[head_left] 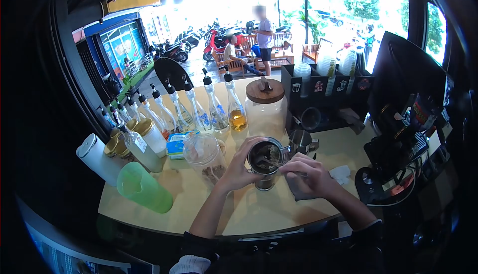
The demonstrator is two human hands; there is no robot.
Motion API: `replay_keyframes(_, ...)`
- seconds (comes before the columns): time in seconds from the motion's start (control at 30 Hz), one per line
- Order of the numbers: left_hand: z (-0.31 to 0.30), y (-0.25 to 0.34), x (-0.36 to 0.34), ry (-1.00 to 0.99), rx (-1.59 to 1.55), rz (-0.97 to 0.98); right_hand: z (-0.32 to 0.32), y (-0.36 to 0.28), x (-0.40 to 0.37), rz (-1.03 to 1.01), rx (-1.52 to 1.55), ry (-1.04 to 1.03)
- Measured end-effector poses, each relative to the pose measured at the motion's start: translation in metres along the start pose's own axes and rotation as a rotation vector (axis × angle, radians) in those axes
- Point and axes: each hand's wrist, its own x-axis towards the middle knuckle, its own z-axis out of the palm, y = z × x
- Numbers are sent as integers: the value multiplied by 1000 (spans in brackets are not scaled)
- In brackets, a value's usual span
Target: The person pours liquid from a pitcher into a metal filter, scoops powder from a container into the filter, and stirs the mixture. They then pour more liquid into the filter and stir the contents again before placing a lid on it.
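My left hand [241,167] is wrapped around the side of a shiny cup [266,179] with dark contents, holding it over the counter. In my right hand [311,174] is the handle of a spoon [271,162], which reaches down into the cup; its tip is hard to make out. A dark cloth [301,190] lies under my right hand. Left of the cup stands a clear plastic jar [205,154] with brown contents low inside. Just behind my right hand is a small dark glass or cup [300,140].
Pump bottles [236,114] line the counter's back left, beside a wooden-lidded jar [265,109]. A green pitcher [144,187] stands front left. A black cup organiser [323,95] and devices with cables [398,159] occupy the right. Two people [264,35] are outside.
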Motion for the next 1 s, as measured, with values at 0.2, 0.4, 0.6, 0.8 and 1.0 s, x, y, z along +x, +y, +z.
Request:
replay_keyframes(0.2, -1, -2, -2, 14, -3, 2, 1, -1, 1, 6, -18, -21)
replay_keyframes(0.4, -3, -2, -3, 26, 29, 15, 2, 2, -3, -42, -38, 1)
replay_keyframes(0.6, -3, 1, -2, 26, 64, 38, 0, 0, -1, -28, -46, 14)
replay_keyframes(0.8, -3, 0, -3, 32, 97, 55, 1, -2, -2, -74, -51, 8)
replay_keyframes(1.0, -4, 3, -3, 27, 114, 77, -1, -2, -3, -60, -62, 35)
